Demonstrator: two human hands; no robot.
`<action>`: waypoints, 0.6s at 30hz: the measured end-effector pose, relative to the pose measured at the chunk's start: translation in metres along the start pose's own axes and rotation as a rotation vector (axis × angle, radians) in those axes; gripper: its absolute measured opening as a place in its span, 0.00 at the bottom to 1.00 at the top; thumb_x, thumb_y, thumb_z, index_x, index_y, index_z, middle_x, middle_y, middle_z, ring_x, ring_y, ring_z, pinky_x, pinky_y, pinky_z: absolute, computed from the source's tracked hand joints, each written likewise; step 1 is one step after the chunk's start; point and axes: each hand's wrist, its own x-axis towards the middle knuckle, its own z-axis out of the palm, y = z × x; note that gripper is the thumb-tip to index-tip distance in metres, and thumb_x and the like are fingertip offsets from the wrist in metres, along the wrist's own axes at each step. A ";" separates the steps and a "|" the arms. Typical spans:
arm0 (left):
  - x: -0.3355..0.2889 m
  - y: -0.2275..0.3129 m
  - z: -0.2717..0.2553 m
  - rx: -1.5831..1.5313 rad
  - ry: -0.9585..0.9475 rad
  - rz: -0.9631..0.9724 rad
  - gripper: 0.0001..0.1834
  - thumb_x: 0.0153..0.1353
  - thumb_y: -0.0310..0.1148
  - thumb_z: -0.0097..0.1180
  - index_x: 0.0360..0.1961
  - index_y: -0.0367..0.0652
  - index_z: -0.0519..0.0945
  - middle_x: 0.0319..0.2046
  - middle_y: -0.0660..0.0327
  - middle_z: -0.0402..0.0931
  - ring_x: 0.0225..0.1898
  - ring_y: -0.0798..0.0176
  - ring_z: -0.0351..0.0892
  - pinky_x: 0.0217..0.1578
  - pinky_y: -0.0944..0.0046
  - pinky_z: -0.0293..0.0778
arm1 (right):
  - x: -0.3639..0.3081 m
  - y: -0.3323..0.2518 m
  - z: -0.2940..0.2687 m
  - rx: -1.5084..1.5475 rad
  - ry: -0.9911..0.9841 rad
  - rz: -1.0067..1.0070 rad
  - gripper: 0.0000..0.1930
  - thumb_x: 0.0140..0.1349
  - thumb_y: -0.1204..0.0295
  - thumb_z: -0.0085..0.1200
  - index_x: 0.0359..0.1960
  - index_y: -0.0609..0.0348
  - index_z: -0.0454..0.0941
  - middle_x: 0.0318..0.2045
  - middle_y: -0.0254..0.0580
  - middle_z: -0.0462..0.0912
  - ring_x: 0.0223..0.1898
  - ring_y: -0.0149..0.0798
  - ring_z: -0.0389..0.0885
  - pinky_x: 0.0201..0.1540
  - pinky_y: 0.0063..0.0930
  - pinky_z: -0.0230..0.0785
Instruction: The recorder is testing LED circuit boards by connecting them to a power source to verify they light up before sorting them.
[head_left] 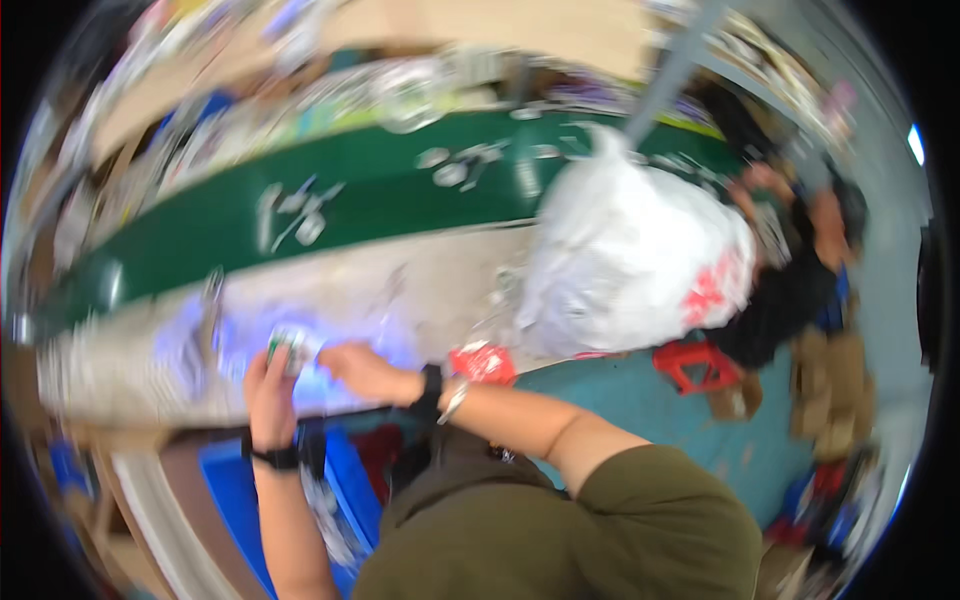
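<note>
My left hand (pixel 266 392) is closed on a small white-and-green packet (pixel 290 342), held up between thumb and fingers. Just to its right, my right hand (pixel 362 372) has its fingers bent and drawn together; what they pinch, if anything, is too blurred to see. Under both hands, purplish-white clear plastic bags (pixel 385 338) lie on the pale worktable (pixel 450 265). A red-and-white plastic packet (pixel 482 363) lies at the table's near edge, right of my right wrist.
A large stuffed white bag (pixel 620 250) stands on the right of the table. Beyond runs a green conveyor belt (pixel 390 180) with small loose parts in groups. A person in black (pixel 790 310) works at the far right, near a red stool (pixel 695 368). A blue bin (pixel 235 500) sits below my left arm.
</note>
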 end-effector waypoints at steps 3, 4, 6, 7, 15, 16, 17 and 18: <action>-0.007 0.005 0.010 0.013 0.048 -0.034 0.07 0.55 0.32 0.46 0.32 0.39 0.71 0.29 0.62 0.72 0.31 0.69 0.71 0.34 0.68 0.67 | -0.012 -0.005 -0.003 -0.023 0.037 0.021 0.09 0.52 0.69 0.39 0.25 0.59 0.70 0.19 0.49 0.72 0.25 0.50 0.71 0.26 0.39 0.61; -0.011 0.004 0.011 -0.006 0.047 -0.005 0.07 0.55 0.32 0.47 0.31 0.40 0.71 0.29 0.62 0.72 0.31 0.69 0.71 0.34 0.67 0.67 | -0.017 -0.008 -0.003 0.010 0.103 -0.030 0.09 0.53 0.67 0.40 0.25 0.58 0.70 0.19 0.49 0.72 0.25 0.50 0.71 0.26 0.40 0.61; -0.015 0.001 0.014 -0.042 -0.021 0.029 0.08 0.55 0.33 0.47 0.30 0.40 0.70 0.28 0.62 0.72 0.31 0.68 0.70 0.34 0.67 0.67 | -0.027 -0.012 -0.003 0.000 0.165 -0.042 0.10 0.54 0.65 0.40 0.26 0.57 0.71 0.18 0.48 0.73 0.24 0.51 0.72 0.26 0.40 0.61; -0.016 0.001 0.014 -0.025 0.026 -0.027 0.08 0.55 0.34 0.47 0.30 0.40 0.70 0.28 0.62 0.71 0.31 0.68 0.70 0.34 0.66 0.67 | -0.030 -0.015 -0.004 0.006 0.184 -0.036 0.10 0.54 0.65 0.40 0.26 0.57 0.70 0.19 0.48 0.73 0.25 0.51 0.72 0.26 0.41 0.61; -0.028 -0.022 0.047 -0.042 -0.130 -0.088 0.10 0.56 0.39 0.45 0.32 0.43 0.69 0.30 0.63 0.71 0.33 0.64 0.71 0.36 0.60 0.67 | -0.082 -0.010 -0.024 0.099 0.155 0.033 0.10 0.53 0.68 0.39 0.32 0.57 0.71 0.28 0.51 0.75 0.31 0.53 0.72 0.33 0.42 0.63; -0.026 -0.025 0.053 -0.027 -0.174 -0.059 0.11 0.56 0.39 0.45 0.32 0.43 0.69 0.30 0.63 0.72 0.33 0.64 0.71 0.36 0.59 0.67 | -0.087 -0.008 -0.028 0.117 0.178 0.018 0.10 0.52 0.69 0.39 0.32 0.58 0.71 0.28 0.51 0.75 0.32 0.53 0.72 0.34 0.41 0.63; -0.025 -0.027 0.059 -0.026 -0.186 -0.094 0.11 0.56 0.39 0.45 0.33 0.43 0.69 0.30 0.63 0.72 0.33 0.63 0.71 0.36 0.59 0.67 | -0.091 -0.007 -0.030 0.130 0.207 0.035 0.10 0.52 0.69 0.39 0.30 0.59 0.70 0.27 0.51 0.74 0.32 0.53 0.71 0.34 0.41 0.62; -0.023 -0.029 0.064 -0.023 -0.207 -0.104 0.11 0.56 0.39 0.45 0.34 0.43 0.69 0.31 0.62 0.72 0.33 0.63 0.71 0.37 0.59 0.67 | -0.095 -0.005 -0.033 0.127 0.235 0.032 0.10 0.53 0.69 0.39 0.30 0.60 0.70 0.27 0.51 0.74 0.33 0.52 0.71 0.34 0.41 0.62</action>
